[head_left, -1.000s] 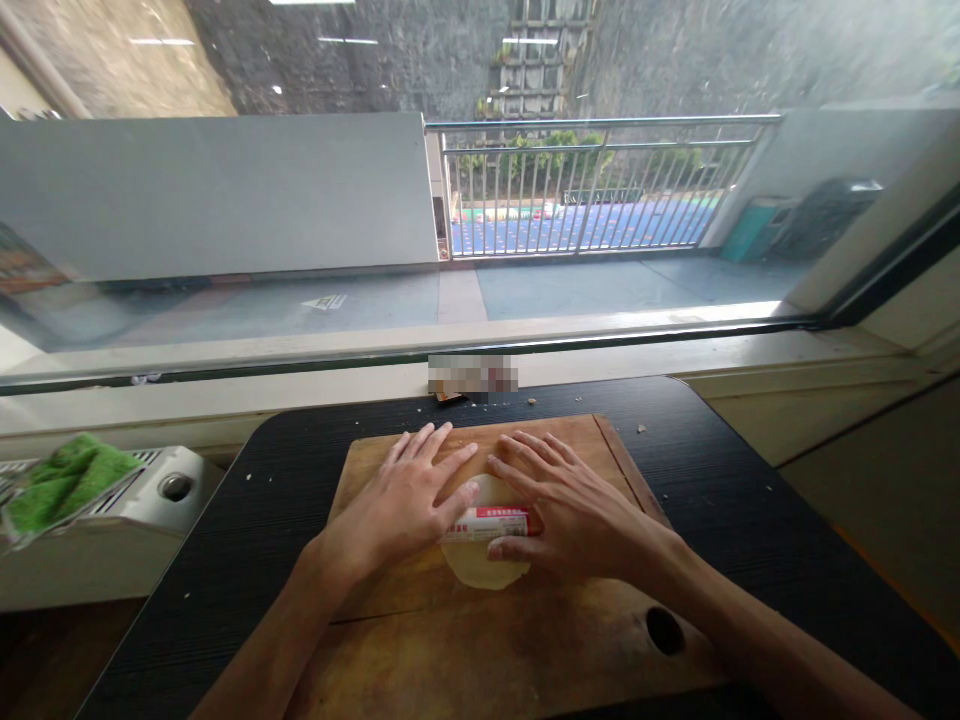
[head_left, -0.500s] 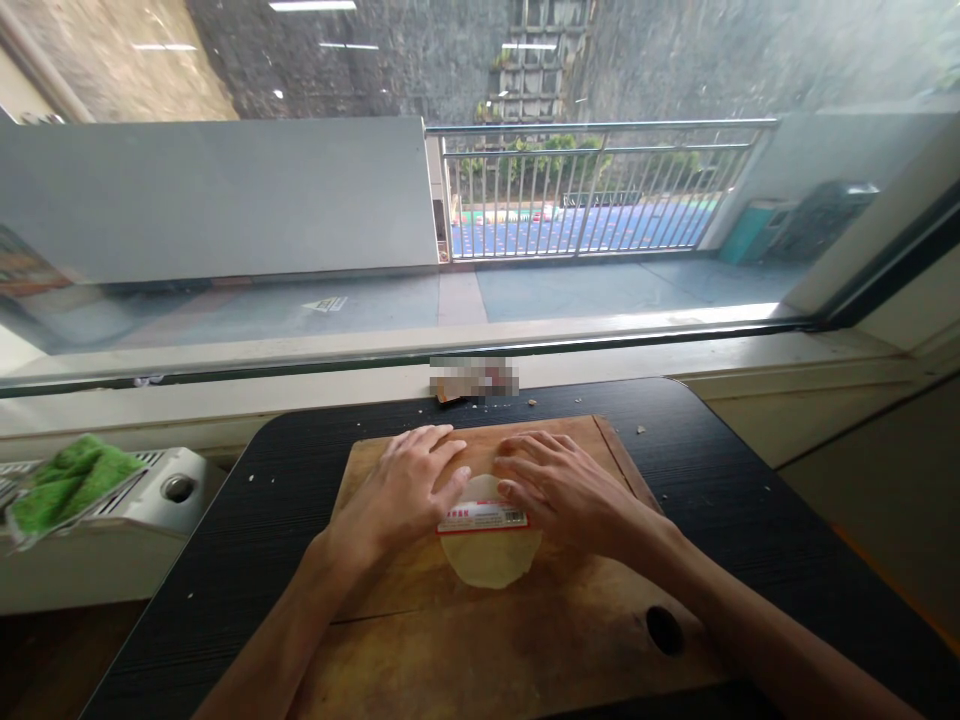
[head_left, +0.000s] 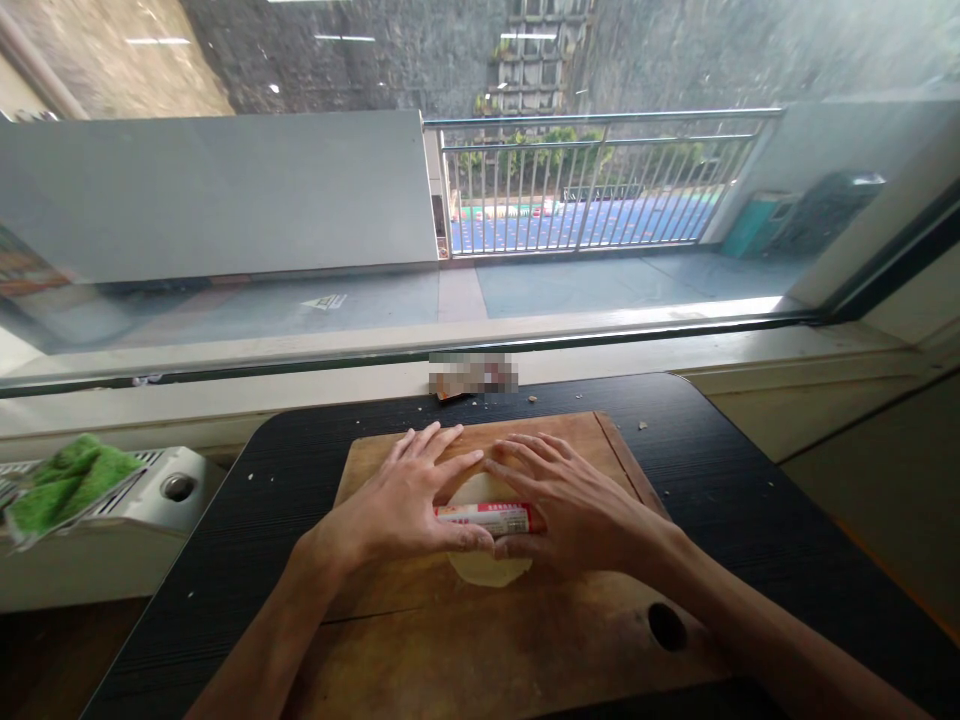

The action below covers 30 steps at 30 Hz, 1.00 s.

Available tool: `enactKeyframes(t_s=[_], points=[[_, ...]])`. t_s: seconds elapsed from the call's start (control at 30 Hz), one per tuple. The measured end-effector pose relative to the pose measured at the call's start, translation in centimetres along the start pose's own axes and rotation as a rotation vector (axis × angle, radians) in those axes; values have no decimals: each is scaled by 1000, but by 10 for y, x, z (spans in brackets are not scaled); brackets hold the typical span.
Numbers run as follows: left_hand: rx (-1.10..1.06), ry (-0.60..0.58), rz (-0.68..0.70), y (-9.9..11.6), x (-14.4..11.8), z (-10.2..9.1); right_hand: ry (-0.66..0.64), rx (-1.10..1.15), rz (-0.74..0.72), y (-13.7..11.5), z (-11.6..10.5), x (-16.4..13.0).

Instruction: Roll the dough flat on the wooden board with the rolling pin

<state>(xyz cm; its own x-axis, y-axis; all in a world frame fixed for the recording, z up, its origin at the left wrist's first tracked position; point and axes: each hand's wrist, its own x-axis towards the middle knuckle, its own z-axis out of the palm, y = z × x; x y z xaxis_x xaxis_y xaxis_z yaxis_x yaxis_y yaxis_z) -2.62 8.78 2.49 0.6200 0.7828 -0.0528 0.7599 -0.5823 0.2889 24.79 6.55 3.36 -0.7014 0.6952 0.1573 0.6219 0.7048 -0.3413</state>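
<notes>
A rolling pin with a red-and-white printed label lies across a thin round sheet of dough on a wooden board. My left hand covers the pin's left end, its thumb along the near side and its fingers reaching over the far side. Over the right end, my right hand is placed the same way. The two thumb tips almost meet in front of the label. Both palms hide the pin's ends, and the dough shows only above and below the pin.
The board rests on a black table scattered with small crumbs. A blurred-out small item sits at the table's back edge by the window sill. On the left, a green cloth lies on a white unit. The board has a round hole at right.
The thumbs have come down to the near side of the pin and closer together. The pin has turned, showing more red on its label.
</notes>
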Motion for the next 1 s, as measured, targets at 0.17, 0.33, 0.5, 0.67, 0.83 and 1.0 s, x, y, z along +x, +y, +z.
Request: enactKeyframes(t_s=[0.17,0.33,0.5,0.67,0.83,1.0], points=[[-20,89,-25,3,7,-3,4,-15,-2,5,-5,6],[54,277,-184,3,11,-5,50,-37,87,11,-6,10],[144,338,-221,0,13,-6,80,-80,151,18,-3,11],[135,223,-189,-6,14,16,45,-53,62,13,-1,3],[225,151,-192,-5,8,36,33,-88,95,3,6,-7],[181,221,-256,10,11,16,68,-97,145,2,10,-3]])
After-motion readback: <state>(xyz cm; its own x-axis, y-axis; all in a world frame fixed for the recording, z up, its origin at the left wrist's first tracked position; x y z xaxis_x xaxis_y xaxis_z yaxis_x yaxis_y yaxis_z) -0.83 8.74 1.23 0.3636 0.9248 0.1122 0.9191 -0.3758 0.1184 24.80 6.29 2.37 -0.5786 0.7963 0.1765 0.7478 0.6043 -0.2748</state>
